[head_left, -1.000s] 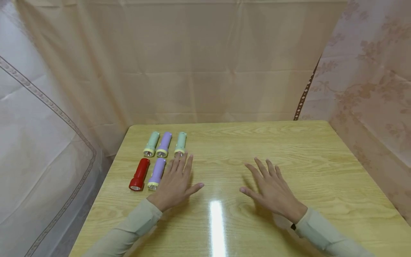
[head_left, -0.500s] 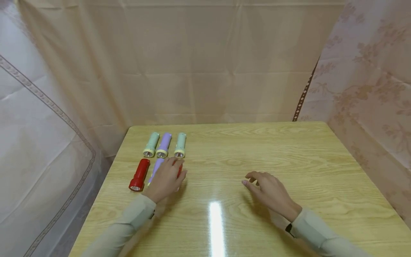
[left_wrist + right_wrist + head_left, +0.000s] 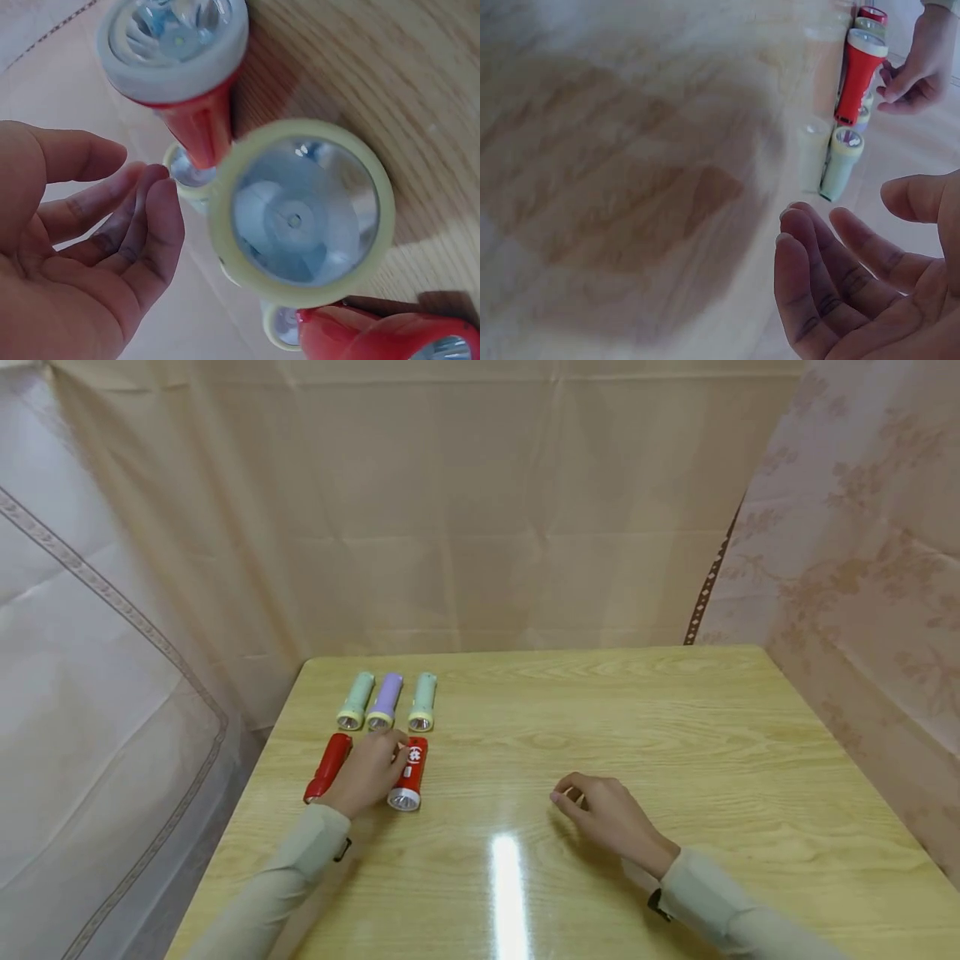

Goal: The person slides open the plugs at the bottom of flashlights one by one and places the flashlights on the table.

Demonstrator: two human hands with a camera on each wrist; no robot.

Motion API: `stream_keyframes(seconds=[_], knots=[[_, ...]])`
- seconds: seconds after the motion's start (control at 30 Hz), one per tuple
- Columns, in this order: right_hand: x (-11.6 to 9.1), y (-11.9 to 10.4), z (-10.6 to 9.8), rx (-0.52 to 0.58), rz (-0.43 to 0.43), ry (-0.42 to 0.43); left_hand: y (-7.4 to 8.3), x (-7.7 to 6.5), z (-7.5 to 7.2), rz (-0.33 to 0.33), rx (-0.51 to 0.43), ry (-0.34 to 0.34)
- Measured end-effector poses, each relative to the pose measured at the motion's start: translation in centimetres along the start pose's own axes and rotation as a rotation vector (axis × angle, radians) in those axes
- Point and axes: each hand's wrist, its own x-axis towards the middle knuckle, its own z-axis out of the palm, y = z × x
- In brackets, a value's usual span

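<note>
My left hand [image 3: 363, 777] hovers over the near row of flashlights, fingers loosely bent and holding nothing. It covers the near purple flashlight in the head view; in the left wrist view a pale-yellow-rimmed flashlight [image 3: 304, 214] faces the camera, apart from the fingertips. Just right of that hand lies a red flashlight with a white rim [image 3: 406, 797]. An all-red flashlight [image 3: 328, 767] lies to its left, partly covered. My right hand [image 3: 611, 818] is over the table's middle right, fingers loosely curled round nothing; the right wrist view shows its bare fingers [image 3: 840, 281].
Behind, a far row holds a mint flashlight [image 3: 356, 700], a purple flashlight [image 3: 387, 695] and another mint flashlight [image 3: 423, 697]. All lie on the left of the wooden table [image 3: 675, 710]. A beige curtain [image 3: 480, 527] hangs beyond its far edge.
My left hand has moved left from over the white-rimmed red flashlight, uncovering it, and now hides the near purple one. My right hand has curled its fingers and shifted slightly left.
</note>
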Motion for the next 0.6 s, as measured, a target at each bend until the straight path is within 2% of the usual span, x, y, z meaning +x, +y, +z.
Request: stream_keyframes(seconds=[0.17, 0.33, 0.53, 0.6], knots=[[0.2, -0.5, 0.9, 0.038, -0.015, -0.022, -0.9, 0.4, -0.1, -0.034, -0.019, -0.024], [0.5, -0.8, 1.6, 0.061, -0.016, -0.033, -1.5, 0.7, -0.2, -0.028, -0.045, -0.028], [0.9, -1.4, 2.2, 0.113, -0.018, -0.056, -2.1, 1.2, -0.4, -0.114, -0.114, -0.084], [1.1, -1.6, 2.5, 0.140, -0.024, -0.069, -2.3, 1.3, -0.5, -0.124, -0.123, -0.091]])
